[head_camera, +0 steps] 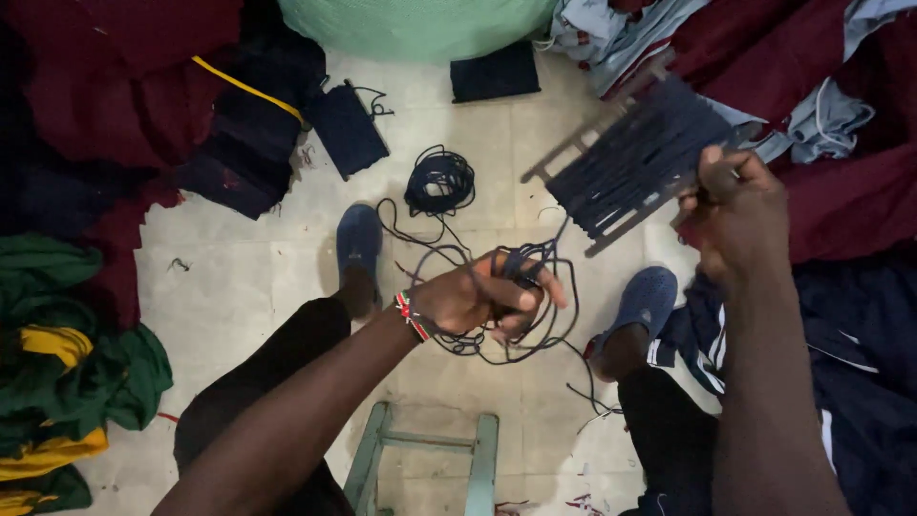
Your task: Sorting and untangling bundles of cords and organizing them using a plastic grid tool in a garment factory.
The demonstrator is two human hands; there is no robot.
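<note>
— Where's the dark cord [506,325]?
— Tangled in loops around the left hand [473,298], its grip closed on the strands, above the tiled floor [239,277].
— And the right hand [731,215]?
— At two o'clock from the left, grip closed on the edge of a slatted frame [635,162] wound with dark cord. A coil [439,182] lies at twelve.

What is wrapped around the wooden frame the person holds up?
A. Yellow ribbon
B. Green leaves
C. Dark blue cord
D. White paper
C: the right hand holds a wooden frame wound with dark blue cord, and the left hand grips loose loops of the same cord.
</note>
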